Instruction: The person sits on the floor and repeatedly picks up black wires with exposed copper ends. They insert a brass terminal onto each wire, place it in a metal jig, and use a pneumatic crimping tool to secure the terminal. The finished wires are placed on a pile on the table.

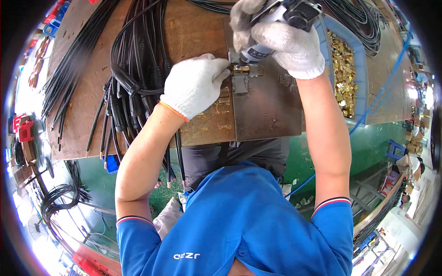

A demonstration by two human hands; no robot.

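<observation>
Nearest to the camera, the person's blue polo shirt filled the lower middle of the view, with both bare forearms rising from it toward a wooden workbench. Then came the left hand, in a white knit glove with an orange cuff, resting at the left edge of a grey metal jig plate; its fingertips were pinched together on a small brass terminal that sat in the fixture at the plate's upper left corner. Just above it the right hand, also gloved in white, had its fingers wrapped tight around a grey and black power screwdriver, whose tip pointed down at the brass terminal, though whether it touched could not be told. Left of the hands a thick bundle of black cables lay across the bench and hung over its near edge. Farther right, beside the plate, stood a blue plastic bin holding a heap of brass terminals.
</observation>
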